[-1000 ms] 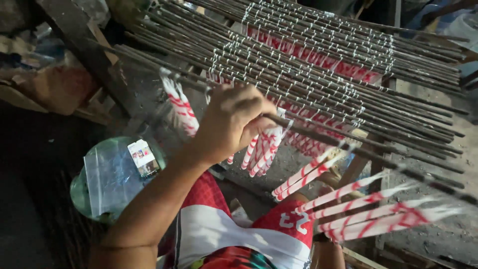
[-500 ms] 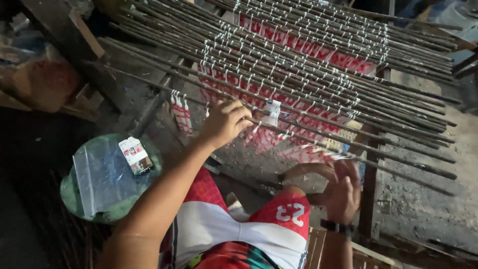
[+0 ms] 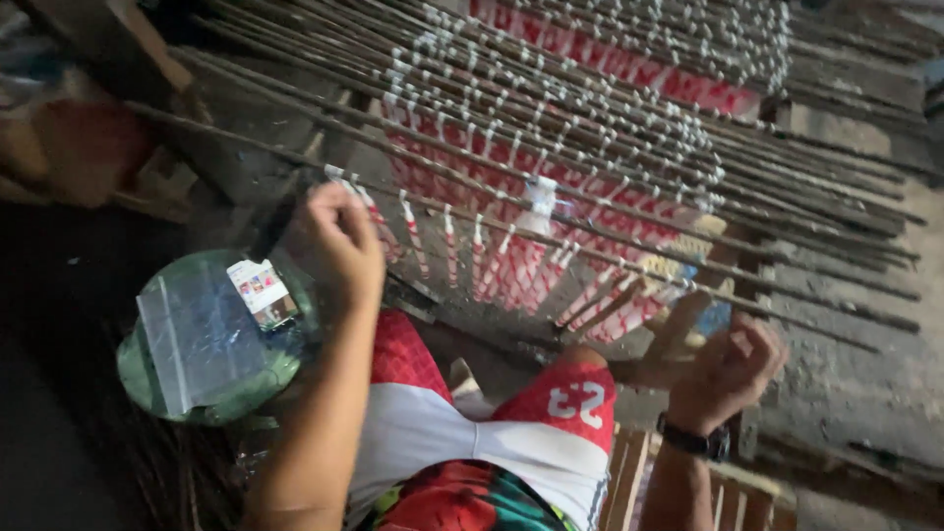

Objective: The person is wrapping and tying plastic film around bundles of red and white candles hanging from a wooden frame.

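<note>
Left hand [image 3: 339,241]: raised to the near end of the closest long thin dark rod [image 3: 551,241], fingers curled narrow about that end, where the first red-and-white striped hanging tubes [image 3: 462,256] dangle; whether it pinches the rod itself or the tube beside it cannot be told. Right hand [image 3: 723,359]: lower and well apart from the left, below the far run of the same rod, fingers loosely bent and holding nothing that can be made out; a dark wrist strap [image 3: 693,441] sits on that arm. Rack of many parallel dark rods [image 3: 610,118]: slanting across the view, each strung with rows of the same striped tubes tied by pale knots. Round green lidded tub [image 3: 211,344]: beside the left forearm, a clear plastic bag with a small printed card [image 3: 261,293] lying on top. Red-and-white shorts [image 3: 472,423]: on the seated person's lap, under both arms. Step judged in hand: steadying or adjusting the nearest row at its left end. A further move would call for a firm grip on the rod end, keeping the hanging tubes from swinging or sliding off.
</note>
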